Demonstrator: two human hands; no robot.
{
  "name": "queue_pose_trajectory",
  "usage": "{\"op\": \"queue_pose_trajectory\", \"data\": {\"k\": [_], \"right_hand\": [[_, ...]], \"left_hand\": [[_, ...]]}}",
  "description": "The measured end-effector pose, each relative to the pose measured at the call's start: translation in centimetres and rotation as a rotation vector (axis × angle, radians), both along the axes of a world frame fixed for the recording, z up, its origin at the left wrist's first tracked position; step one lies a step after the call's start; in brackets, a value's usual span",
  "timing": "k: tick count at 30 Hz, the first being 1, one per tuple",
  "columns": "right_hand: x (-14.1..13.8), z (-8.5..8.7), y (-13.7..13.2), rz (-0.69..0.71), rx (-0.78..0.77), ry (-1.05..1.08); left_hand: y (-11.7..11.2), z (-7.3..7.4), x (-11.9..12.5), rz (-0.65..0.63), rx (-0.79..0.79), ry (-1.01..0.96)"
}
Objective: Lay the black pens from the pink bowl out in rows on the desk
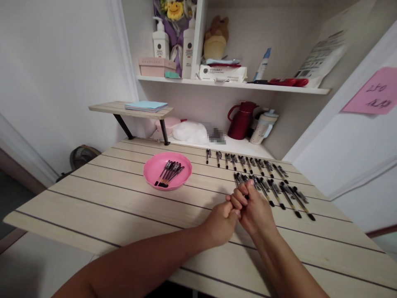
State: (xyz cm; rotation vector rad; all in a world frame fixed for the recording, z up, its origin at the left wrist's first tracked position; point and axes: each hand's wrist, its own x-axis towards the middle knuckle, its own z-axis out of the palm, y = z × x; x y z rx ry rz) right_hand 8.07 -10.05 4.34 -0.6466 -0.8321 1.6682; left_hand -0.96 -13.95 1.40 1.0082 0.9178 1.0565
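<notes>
My left hand (221, 221) and my right hand (256, 209) meet in front of me, above the slatted table. Both are closed, with their fingers touching. A small dark bit of a pen shows at my right hand's fingers; the rest is hidden. What my left hand grips, I cannot make out. Just beyond and to the right lies a near row of black pens (277, 193), slanted side by side. Farther back runs a second row of pens (242, 163), with small clear-and-black pieces like caps beside several of them. A pink scalloped dish (149, 171) at left holds several more pens (169, 173).
A small wooden riser (107, 106) on black legs bears blue-covered booklets (145, 106). At the back stand a red jug (241, 120), a pale tumbler (263, 126) and a white bundle (190, 132). Above them runs a white shelf (189, 81) with bottles and boxes.
</notes>
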Motion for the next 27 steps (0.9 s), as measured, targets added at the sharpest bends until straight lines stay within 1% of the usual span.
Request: {"op": "queue_pose_trajectory", "data": {"k": [1, 3, 5, 7, 9, 10, 11, 12, 13, 15, 17, 18, 20, 22, 24, 26, 27], "right_hand": [[0.2, 0.3, -0.2, 0.027, 0.012, 0.031], [0.5, 1.0, -0.7, 0.095, 0.039, 0.08], [0.7, 1.5, -1.3, 0.169, 0.046, 0.125], [0.8, 1.8, -1.8, 0.229, 0.043, 0.169], [0.9, 1.9, -2.0, 0.263, 0.047, 0.203], [0.9, 1.8, -2.0, 0.272, 0.05, 0.21], [0.9, 1.7, -1.9, 0.274, 0.056, 0.209], [1.0, 1.6, -1.6, 0.265, 0.063, 0.198], [1.0, 1.5, -1.3, 0.242, 0.068, 0.18], [1.0, 1.3, -0.7, 0.164, 0.066, 0.136], [1.0, 1.2, -0.2, 0.074, 0.051, 0.108], [0.9, 1.1, 0.0, 0.04, 0.038, 0.105], [0.7, 1.1, 0.2, 0.001, -0.001, 0.115], [0.4, 1.1, 0.1, -0.02, -0.06, 0.148], [0.1, 1.1, -0.1, -0.033, -0.111, 0.193], [0.0, 1.2, -0.2, -0.032, -0.131, 0.228], [0.1, 1.2, -0.3, -0.027, -0.131, 0.241]], "left_hand": [[-0.2, 0.3, -0.2, -0.089, -0.061, -0.066], [-0.5, 1.0, -0.8, -0.305, -0.182, -0.217], [-0.7, 1.6, -1.6, -0.498, -0.262, -0.343], [-0.7, 2.0, -2.4, -0.623, -0.304, -0.417], [-0.6, 2.2, -2.9, -0.703, -0.328, -0.447], [-0.5, 2.2, -2.9, -0.722, -0.33, -0.446], [-0.5, 2.1, -2.9, -0.715, -0.321, -0.435], [-0.3, 2.0, -2.7, -0.679, -0.298, -0.412], [-0.2, 1.7, -2.5, -0.613, -0.263, -0.373], [0.1, 0.9, -1.9, -0.399, -0.166, -0.237], [0.3, 0.1, -1.4, -0.181, -0.037, -0.025], [0.4, -0.2, -1.2, -0.091, 0.046, 0.09], [0.4, -0.5, -1.1, 0.032, 0.243, 0.297], [0.1, -0.3, -1.1, 0.1, 0.41, 0.459], [-0.2, 0.1, -1.0, 0.12, 0.496, 0.561], [-0.4, 0.6, -1.0, 0.089, 0.5, 0.561], [-0.5, 0.8, -1.0, 0.054, 0.466, 0.521]]}}
